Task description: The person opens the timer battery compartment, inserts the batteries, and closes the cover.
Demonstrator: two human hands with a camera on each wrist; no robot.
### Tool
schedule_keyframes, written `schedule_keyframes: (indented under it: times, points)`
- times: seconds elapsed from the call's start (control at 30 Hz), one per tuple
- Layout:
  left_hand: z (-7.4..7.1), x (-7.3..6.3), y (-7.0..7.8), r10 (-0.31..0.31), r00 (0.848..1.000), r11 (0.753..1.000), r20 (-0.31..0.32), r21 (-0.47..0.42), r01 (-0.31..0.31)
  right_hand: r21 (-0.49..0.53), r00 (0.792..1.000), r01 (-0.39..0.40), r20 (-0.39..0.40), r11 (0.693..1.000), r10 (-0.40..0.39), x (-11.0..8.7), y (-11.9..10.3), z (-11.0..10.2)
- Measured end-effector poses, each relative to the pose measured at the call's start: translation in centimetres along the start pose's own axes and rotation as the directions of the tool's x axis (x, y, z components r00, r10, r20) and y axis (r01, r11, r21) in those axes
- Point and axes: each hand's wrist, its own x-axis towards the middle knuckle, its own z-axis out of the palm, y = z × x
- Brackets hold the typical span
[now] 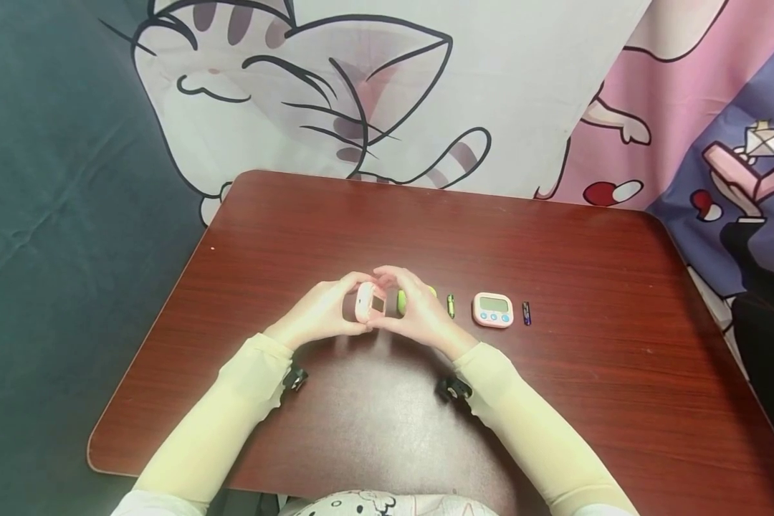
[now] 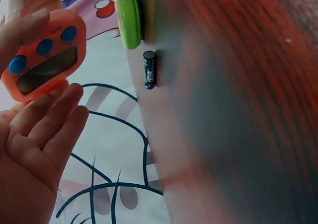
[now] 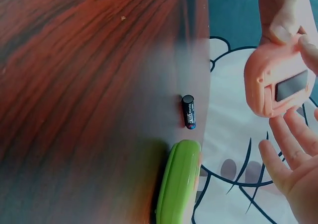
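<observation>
Both hands hold a pink digital timer [image 1: 363, 304] up over the table, its edge between thumbs and fingertips. My left hand [image 1: 325, 309] grips it from the left, my right hand [image 1: 422, 315] from the right. In the left wrist view, the timer's front [image 2: 54, 42] shows blue buttons and a grey screen. Its back [image 3: 271, 80] faces the right wrist view, with a dark rectangle set in it. A green timer [image 1: 403, 304] lies behind the right hand, partly covered by it. Close to that, a black battery [image 2: 149, 71] appears in both wrist views; the hands hide it from the head view.
Right of the hands, a green battery [image 1: 451, 306], a second pink timer [image 1: 493, 310] with its screen up, and a dark blue battery [image 1: 526, 313] lie in a row on the brown table [image 1: 374, 222]. A cat-print curtain [image 1: 413, 107] hangs behind the far edge.
</observation>
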Motion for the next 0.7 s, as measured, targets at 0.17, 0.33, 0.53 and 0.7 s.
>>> schedule_keyframes:
  times: [0.17,0.33,0.53,0.7]
  points:
    - [0.0,-0.1,0.2,0.009,1.0,1.0,0.01,-0.019,-0.009,0.26,0.991,-0.136,0.026,0.956,0.134,0.1,-0.1,-0.6]
    - [-0.1,-0.2,0.5,-0.002,1.0,0.998,0.019,-0.068,0.004,0.435,0.966,-0.256,0.077,0.863,0.247,0.3,-1.2,-1.6]
    - [-0.2,-0.1,0.7,-0.013,1.0,0.994,-0.015,-0.106,0.012,0.404,0.929,-0.367,0.124,0.838,0.348,0.4,-2.5,-2.4]
    - [-0.3,-0.3,0.8,-0.026,0.999,0.987,-0.031,-0.16,0.021,0.42,0.891,-0.453,0.19,0.786,0.412,0.3,-0.9,-1.7]
